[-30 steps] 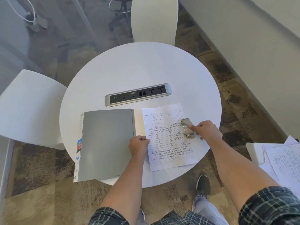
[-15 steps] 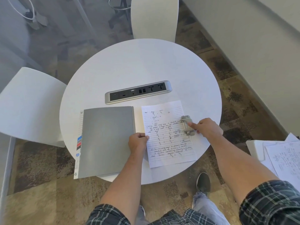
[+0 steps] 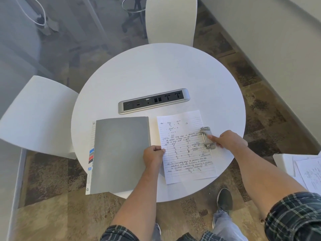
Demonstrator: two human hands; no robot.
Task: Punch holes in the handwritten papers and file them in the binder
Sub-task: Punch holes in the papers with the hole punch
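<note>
A lined handwritten paper (image 3: 185, 153) lies on the round white table (image 3: 156, 72), right of a closed grey binder (image 3: 119, 153). A small metal hole punch (image 3: 207, 137) sits over the paper's right edge. My right hand (image 3: 227, 140) holds the punch, the index finger pressing on its top. My left hand (image 3: 153, 156) pinches the paper's left edge, resting between paper and binder.
A silver power-socket strip (image 3: 153, 100) is set into the table behind the paper. White chairs stand at the left (image 3: 34, 113) and far side (image 3: 171, 20). More handwritten sheets (image 3: 307, 173) lie on a white surface at the right. A wall runs along the right.
Hands, paper and punch keep nearly the same pose; my left hand's fingers have closed a little more onto the paper's left edge. The view shifted slightly.
</note>
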